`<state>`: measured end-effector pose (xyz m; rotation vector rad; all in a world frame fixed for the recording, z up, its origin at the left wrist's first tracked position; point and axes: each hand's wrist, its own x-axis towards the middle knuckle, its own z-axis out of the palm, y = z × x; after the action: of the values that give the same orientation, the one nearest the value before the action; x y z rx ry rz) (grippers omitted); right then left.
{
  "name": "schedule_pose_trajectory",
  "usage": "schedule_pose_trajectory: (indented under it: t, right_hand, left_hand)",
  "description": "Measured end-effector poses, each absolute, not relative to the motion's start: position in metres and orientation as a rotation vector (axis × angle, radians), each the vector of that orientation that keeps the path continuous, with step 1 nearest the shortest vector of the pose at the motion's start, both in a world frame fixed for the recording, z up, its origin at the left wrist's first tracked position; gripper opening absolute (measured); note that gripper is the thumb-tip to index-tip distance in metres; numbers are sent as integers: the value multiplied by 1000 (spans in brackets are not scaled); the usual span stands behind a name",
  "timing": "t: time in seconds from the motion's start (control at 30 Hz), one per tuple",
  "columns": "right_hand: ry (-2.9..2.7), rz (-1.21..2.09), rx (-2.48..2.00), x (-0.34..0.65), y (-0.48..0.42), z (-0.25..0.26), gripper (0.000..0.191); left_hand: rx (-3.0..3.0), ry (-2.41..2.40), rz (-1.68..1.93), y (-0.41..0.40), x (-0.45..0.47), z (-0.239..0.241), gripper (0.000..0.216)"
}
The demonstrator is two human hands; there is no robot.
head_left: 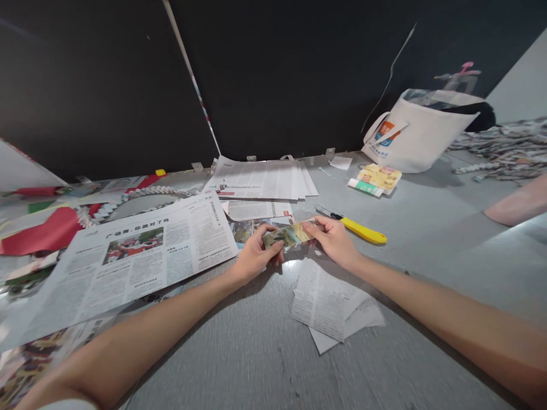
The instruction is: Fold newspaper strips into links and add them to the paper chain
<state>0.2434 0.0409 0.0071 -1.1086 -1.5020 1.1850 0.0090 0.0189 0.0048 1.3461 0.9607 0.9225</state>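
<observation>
Both my hands hold one folded strip of coloured newspaper [289, 234] just above the grey table [427, 239]. My left hand [256, 254] pinches its left end, thumb on top. My right hand [332, 238] pinches its right end. Below the hands lie a few cut newspaper pieces [329, 304]. A yellow utility knife [359, 229] lies just right of my right hand. An open newspaper sheet [137, 259] spreads out left of my left hand.
A stack of newspapers [260, 179] lies at the back by the dark wall. A white tote bag [421, 134] stands back right, small cards [376, 179] before it. Folded paper chains [504, 148] pile at far right. Red paper [47, 230] lies far left.
</observation>
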Motion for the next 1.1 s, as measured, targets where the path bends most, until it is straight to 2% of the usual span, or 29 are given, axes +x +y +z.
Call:
schedule_pose_trajectory:
  t: [0.23,0.5,0.67,0.8,0.97,1.1]
  right_hand:
    - [-1533,1261,-1006,243,37,11,34]
    - [-1510,1250,-863,246,39,3,12]
    - [-1514,1202,-871,247,38,1,14]
    - [-1592,1183,-868,247,33,3,16]
    - [-1705,1179,-834,247,28,5,19]
    - [-1770,1168,-828,248,28,3,20]
  left_hand:
    - [1267,914,981,21,7,4,41]
    - [1235,819,999,18,1,5,11]
    - [1171,769,949,16,-1,8,24]
    - [1196,753,936,15,0,12,17]
    - [1235,752,934,16,1,10,46]
    - [1362,843,815,14,3,12,39]
